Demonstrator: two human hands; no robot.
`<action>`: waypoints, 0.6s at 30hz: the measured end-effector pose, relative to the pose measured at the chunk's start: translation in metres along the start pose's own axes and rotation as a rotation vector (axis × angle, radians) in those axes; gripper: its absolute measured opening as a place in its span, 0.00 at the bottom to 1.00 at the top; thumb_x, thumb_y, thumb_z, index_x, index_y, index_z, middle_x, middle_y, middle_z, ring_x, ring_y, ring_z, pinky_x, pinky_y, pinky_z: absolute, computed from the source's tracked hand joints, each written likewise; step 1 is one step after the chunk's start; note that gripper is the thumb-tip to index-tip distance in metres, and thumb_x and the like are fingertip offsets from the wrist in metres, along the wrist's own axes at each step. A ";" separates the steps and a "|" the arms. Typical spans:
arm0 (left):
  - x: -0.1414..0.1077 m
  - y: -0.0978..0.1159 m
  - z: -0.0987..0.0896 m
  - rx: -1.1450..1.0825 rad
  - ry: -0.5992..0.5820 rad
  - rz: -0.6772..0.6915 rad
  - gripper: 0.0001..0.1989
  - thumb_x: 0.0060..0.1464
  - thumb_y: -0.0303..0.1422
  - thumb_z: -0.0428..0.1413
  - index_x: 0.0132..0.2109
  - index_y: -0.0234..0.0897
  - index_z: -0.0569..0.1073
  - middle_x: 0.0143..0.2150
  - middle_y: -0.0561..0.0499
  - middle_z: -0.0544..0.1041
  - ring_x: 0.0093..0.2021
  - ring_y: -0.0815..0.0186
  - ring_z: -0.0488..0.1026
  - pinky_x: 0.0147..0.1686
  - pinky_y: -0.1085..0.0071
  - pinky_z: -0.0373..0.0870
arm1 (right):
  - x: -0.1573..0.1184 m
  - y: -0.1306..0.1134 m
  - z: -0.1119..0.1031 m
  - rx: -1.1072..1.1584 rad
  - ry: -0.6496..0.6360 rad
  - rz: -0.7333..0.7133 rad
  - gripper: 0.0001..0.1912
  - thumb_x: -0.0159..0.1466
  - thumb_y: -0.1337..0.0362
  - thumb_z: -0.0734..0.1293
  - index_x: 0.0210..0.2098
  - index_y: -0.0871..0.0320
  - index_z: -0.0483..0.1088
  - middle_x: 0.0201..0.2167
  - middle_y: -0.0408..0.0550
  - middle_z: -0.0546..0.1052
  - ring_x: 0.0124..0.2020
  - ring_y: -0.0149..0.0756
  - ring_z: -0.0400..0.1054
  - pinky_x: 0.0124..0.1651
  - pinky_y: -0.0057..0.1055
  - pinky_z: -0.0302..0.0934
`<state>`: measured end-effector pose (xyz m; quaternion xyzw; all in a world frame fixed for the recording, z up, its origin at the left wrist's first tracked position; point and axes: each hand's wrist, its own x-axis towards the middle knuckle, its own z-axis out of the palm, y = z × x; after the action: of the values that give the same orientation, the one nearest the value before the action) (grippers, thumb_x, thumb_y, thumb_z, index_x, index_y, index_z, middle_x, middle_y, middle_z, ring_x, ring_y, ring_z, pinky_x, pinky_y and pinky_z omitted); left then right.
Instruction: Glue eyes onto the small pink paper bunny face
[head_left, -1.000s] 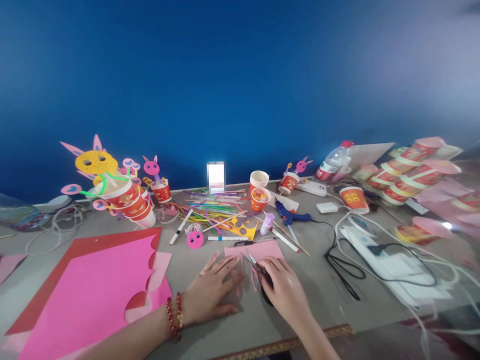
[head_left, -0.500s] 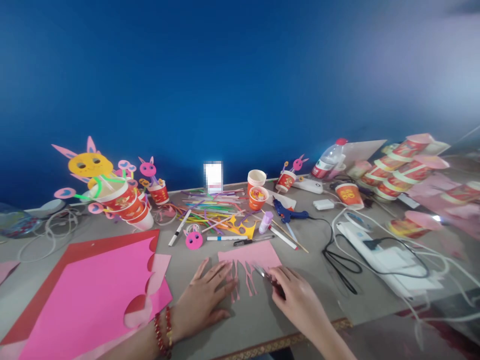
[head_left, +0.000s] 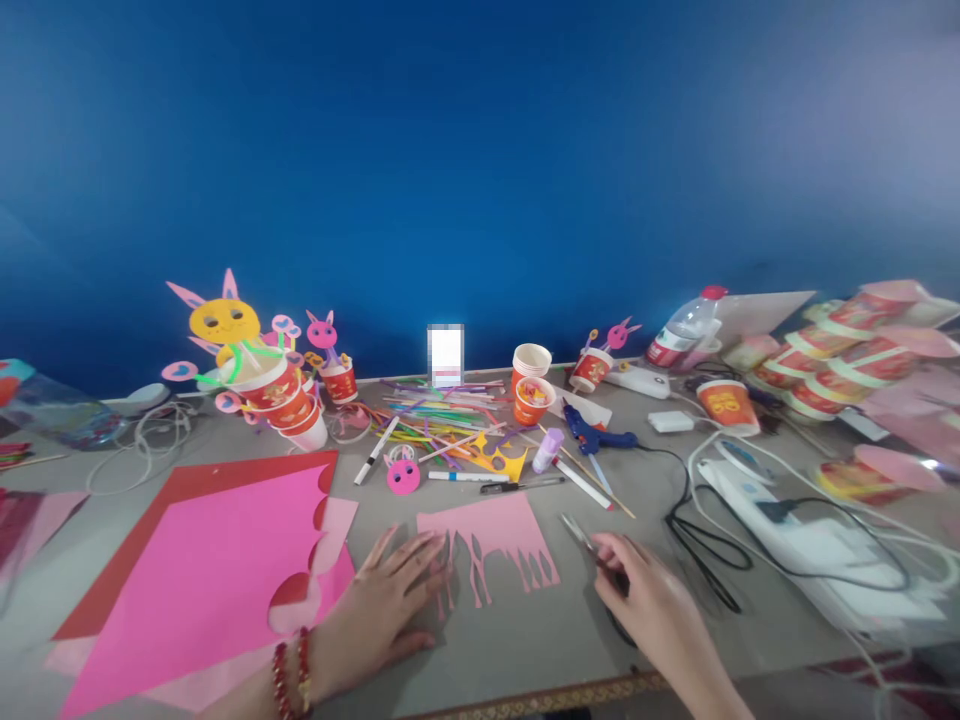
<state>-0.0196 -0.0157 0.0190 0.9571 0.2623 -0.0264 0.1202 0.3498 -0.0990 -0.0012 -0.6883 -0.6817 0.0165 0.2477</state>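
Centrally, light-pink paper sheet (head_left: 495, 530), near edge cut into strips, lies flat on counter (head_left: 525, 640). L hand (head_left: 390, 600): fingers spread, pressing its left edge. R hand (head_left: 649, 600): fingers closed round scissors (head_left: 589, 540), just right of sheet; bare counter between.

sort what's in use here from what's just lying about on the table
In use:
left hand flat beside the light pink paper piece with cut slits
right hand holding the small metal scissors

Lying about:
blue glue gun
big hot-pink paper sheet
pile of coloured straws
white power strip
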 end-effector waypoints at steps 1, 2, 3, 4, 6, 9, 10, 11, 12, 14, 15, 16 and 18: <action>-0.006 -0.002 0.000 0.001 -0.008 -0.014 0.34 0.61 0.44 0.54 0.70 0.51 0.50 0.73 0.47 0.50 0.71 0.50 0.51 0.66 0.39 0.46 | 0.000 0.002 0.001 -0.015 -0.011 -0.003 0.12 0.59 0.70 0.60 0.41 0.54 0.68 0.31 0.46 0.76 0.31 0.40 0.74 0.35 0.32 0.67; -0.011 -0.002 0.000 0.000 -0.012 -0.025 0.34 0.61 0.44 0.54 0.69 0.51 0.50 0.73 0.47 0.52 0.70 0.50 0.52 0.66 0.39 0.47 | 0.000 0.003 0.001 -0.030 -0.020 -0.008 0.12 0.59 0.69 0.60 0.41 0.54 0.68 0.31 0.46 0.76 0.32 0.40 0.74 0.35 0.32 0.67; -0.016 -0.002 0.000 -0.002 -0.013 -0.035 0.34 0.61 0.45 0.54 0.69 0.51 0.51 0.72 0.48 0.53 0.70 0.50 0.53 0.66 0.39 0.48 | 0.000 0.005 0.001 -0.044 -0.028 -0.015 0.12 0.60 0.69 0.60 0.42 0.54 0.67 0.32 0.47 0.76 0.32 0.40 0.74 0.36 0.33 0.67; -0.019 -0.002 0.000 -0.004 -0.007 -0.050 0.34 0.60 0.45 0.54 0.69 0.52 0.51 0.72 0.48 0.54 0.69 0.50 0.54 0.66 0.40 0.49 | 0.001 0.006 0.002 -0.058 -0.037 -0.026 0.12 0.60 0.69 0.59 0.42 0.54 0.67 0.32 0.47 0.77 0.33 0.41 0.74 0.36 0.33 0.67; -0.021 0.001 0.000 -0.008 0.020 -0.077 0.35 0.60 0.44 0.55 0.69 0.52 0.51 0.72 0.48 0.55 0.69 0.50 0.55 0.66 0.43 0.52 | 0.004 0.008 0.002 -0.090 -0.038 -0.059 0.11 0.62 0.69 0.59 0.43 0.54 0.67 0.34 0.48 0.77 0.35 0.43 0.74 0.37 0.35 0.67; -0.014 0.006 -0.001 -0.015 0.073 -0.057 0.36 0.60 0.44 0.55 0.70 0.51 0.48 0.73 0.48 0.52 0.70 0.50 0.53 0.66 0.45 0.53 | 0.012 0.002 0.001 -0.129 -0.010 -0.109 0.09 0.64 0.68 0.58 0.42 0.55 0.67 0.37 0.50 0.78 0.37 0.45 0.74 0.40 0.38 0.67; -0.010 0.006 -0.001 -0.018 0.082 -0.026 0.37 0.60 0.46 0.54 0.70 0.51 0.47 0.73 0.48 0.51 0.70 0.50 0.52 0.66 0.45 0.51 | 0.015 -0.003 0.000 -0.133 -0.003 -0.120 0.09 0.65 0.67 0.58 0.42 0.55 0.67 0.37 0.51 0.78 0.37 0.45 0.74 0.40 0.38 0.66; -0.006 0.006 -0.001 -0.020 0.085 0.006 0.37 0.60 0.48 0.53 0.70 0.51 0.46 0.73 0.48 0.50 0.70 0.50 0.51 0.66 0.43 0.50 | 0.019 -0.008 -0.001 -0.124 -0.004 -0.128 0.08 0.66 0.67 0.58 0.42 0.55 0.67 0.37 0.51 0.77 0.37 0.44 0.74 0.40 0.37 0.67; -0.002 0.005 -0.001 -0.022 0.084 0.035 0.38 0.59 0.51 0.52 0.71 0.51 0.46 0.73 0.47 0.49 0.71 0.49 0.50 0.66 0.42 0.48 | 0.022 -0.015 -0.002 -0.108 -0.015 -0.138 0.08 0.67 0.66 0.58 0.42 0.55 0.67 0.38 0.51 0.77 0.38 0.44 0.74 0.39 0.36 0.67; 0.004 0.002 0.002 -0.024 0.079 0.072 0.39 0.58 0.55 0.49 0.70 0.51 0.47 0.73 0.45 0.49 0.71 0.48 0.50 0.66 0.41 0.47 | 0.030 -0.029 -0.002 -0.065 -0.048 -0.154 0.08 0.67 0.67 0.58 0.41 0.55 0.68 0.39 0.50 0.77 0.39 0.43 0.74 0.40 0.36 0.67; 0.006 0.000 0.003 -0.023 0.075 0.079 0.39 0.58 0.57 0.48 0.70 0.50 0.47 0.73 0.44 0.49 0.71 0.48 0.49 0.66 0.41 0.47 | 0.034 -0.035 -0.001 -0.049 -0.060 -0.159 0.08 0.67 0.67 0.58 0.41 0.55 0.68 0.40 0.50 0.77 0.40 0.43 0.74 0.41 0.35 0.67; 0.007 -0.001 0.005 -0.021 0.068 0.082 0.39 0.57 0.57 0.47 0.71 0.50 0.47 0.73 0.43 0.48 0.71 0.48 0.49 0.66 0.41 0.47 | 0.038 -0.042 0.000 -0.036 -0.078 -0.165 0.08 0.67 0.67 0.59 0.41 0.55 0.68 0.40 0.50 0.77 0.40 0.42 0.74 0.41 0.35 0.67; 0.007 -0.001 0.008 -0.017 0.056 0.079 0.39 0.58 0.58 0.46 0.71 0.50 0.47 0.73 0.42 0.48 0.71 0.48 0.49 0.66 0.41 0.46 | 0.047 -0.052 0.003 -0.021 -0.105 -0.182 0.08 0.67 0.68 0.59 0.42 0.55 0.69 0.41 0.50 0.77 0.40 0.43 0.74 0.42 0.36 0.67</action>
<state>-0.0143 -0.0130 0.0103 0.9661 0.2277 0.0075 0.1217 0.3034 -0.0565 0.0295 -0.6243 -0.7535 0.0228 0.2047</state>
